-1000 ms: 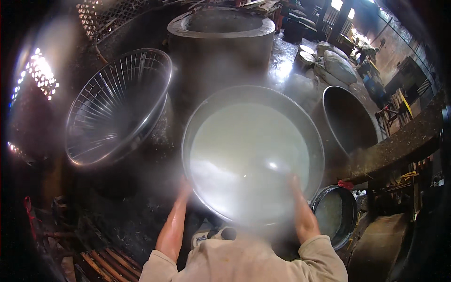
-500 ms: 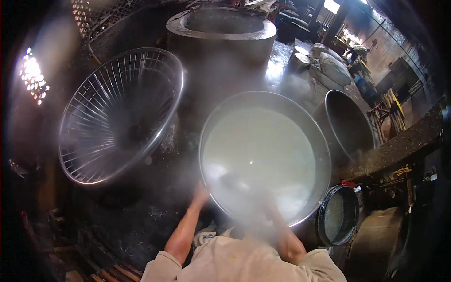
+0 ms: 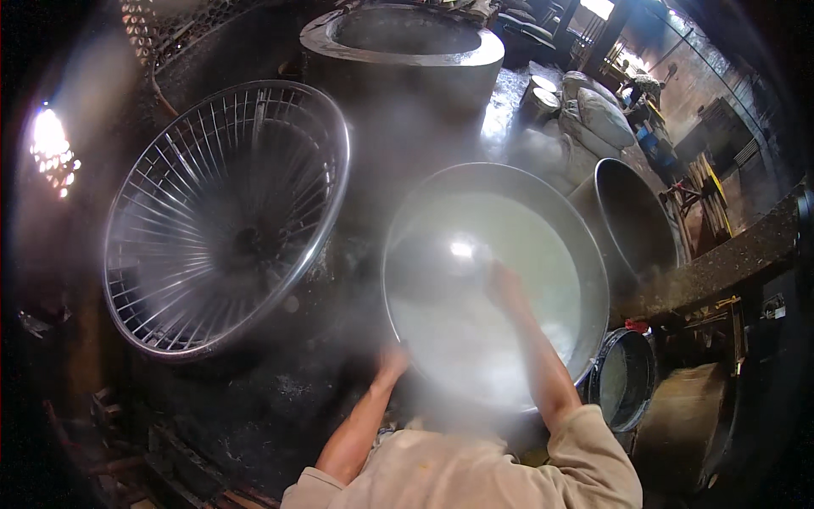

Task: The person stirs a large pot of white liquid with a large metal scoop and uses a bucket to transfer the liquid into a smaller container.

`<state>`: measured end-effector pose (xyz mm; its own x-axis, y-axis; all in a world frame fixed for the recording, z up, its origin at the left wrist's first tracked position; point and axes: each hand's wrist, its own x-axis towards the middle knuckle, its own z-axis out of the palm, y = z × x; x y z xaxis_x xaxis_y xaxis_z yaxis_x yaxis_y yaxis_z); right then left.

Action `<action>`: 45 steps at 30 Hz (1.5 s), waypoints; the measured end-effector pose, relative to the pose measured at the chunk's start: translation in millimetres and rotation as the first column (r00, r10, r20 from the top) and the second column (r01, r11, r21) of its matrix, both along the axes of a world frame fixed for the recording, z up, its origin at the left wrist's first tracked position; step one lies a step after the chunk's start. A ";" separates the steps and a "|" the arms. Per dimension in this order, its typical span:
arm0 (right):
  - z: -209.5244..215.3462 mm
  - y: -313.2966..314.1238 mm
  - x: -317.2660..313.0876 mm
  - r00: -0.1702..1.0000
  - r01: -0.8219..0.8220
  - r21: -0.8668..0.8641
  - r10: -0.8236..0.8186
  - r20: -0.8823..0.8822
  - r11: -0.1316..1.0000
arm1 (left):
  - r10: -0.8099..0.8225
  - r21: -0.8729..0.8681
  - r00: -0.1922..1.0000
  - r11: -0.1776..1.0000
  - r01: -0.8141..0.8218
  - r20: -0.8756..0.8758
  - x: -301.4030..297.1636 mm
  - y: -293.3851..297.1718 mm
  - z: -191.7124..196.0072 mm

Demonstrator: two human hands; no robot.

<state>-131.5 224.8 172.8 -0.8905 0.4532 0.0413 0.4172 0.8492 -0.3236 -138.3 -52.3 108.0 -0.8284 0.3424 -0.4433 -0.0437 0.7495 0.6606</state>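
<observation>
A wide round metal pan (image 3: pixel 595 254) holds pale, whitish liquid (image 3: pixel 543 254) and gives off thick steam. My left hand (image 3: pixel 392 363) is at the pan's near left rim and seems to touch it; steam blurs its fingers. My right hand (image 3: pixel 505 287) reaches out over the middle of the liquid with the forearm stretched above the pan. Steam hides whether it holds anything. My beige sleeves show at the lower edge.
A large round wire basket (image 3: pixel 225 216) leans tilted to the left of the pan. A grey cylindrical vat (image 3: pixel 403 42) stands behind. A dark empty pan (image 3: pixel 636 220) and a stone ledge (image 3: pixel 729 254) are on the right, a small bucket (image 3: pixel 623 390) below them, sacks (image 3: pixel 602 114) beyond.
Both hands were at the pan's near rim a second ago. My right hand has since moved forward over the liquid; my left stays near the rim. The view has shifted so the pan sits further right.
</observation>
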 end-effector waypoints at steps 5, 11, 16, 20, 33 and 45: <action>-51.7 12.0 -39.8 0.993 0.050 -0.146 -0.033 0.114 0.988 | 0.099 0.022 0.995 0.995 -0.099 -0.005 1.1 0.9 1.2; -108.6 25.0 13.4 0.987 0.139 -0.312 -0.107 0.119 0.940 | 0.115 0.027 0.993 0.993 -0.116 0.036 1.0 5.4 8.7; -129.2 42.3 77.2 0.941 0.069 -0.064 -0.044 0.337 0.996 | 0.143 0.031 0.984 0.990 -0.140 -0.108 6.3 6.7 -26.5; -165.2 79.0 142.8 0.944 0.123 -0.098 -0.086 0.319 0.988 | 0.152 0.067 0.988 0.986 -0.149 -0.035 4.7 15.6 -65.6; -7.4 146.3 305.7 0.929 0.255 -0.279 -0.154 0.338 0.926 | 0.414 0.141 0.901 0.907 -0.397 -0.128 30.0 32.1 -39.4; -33.0 259.4 261.6 0.913 0.305 -0.277 -0.363 -0.188 0.911 | 0.407 0.011 0.907 0.913 -0.408 -0.106 17.8 22.8 -77.7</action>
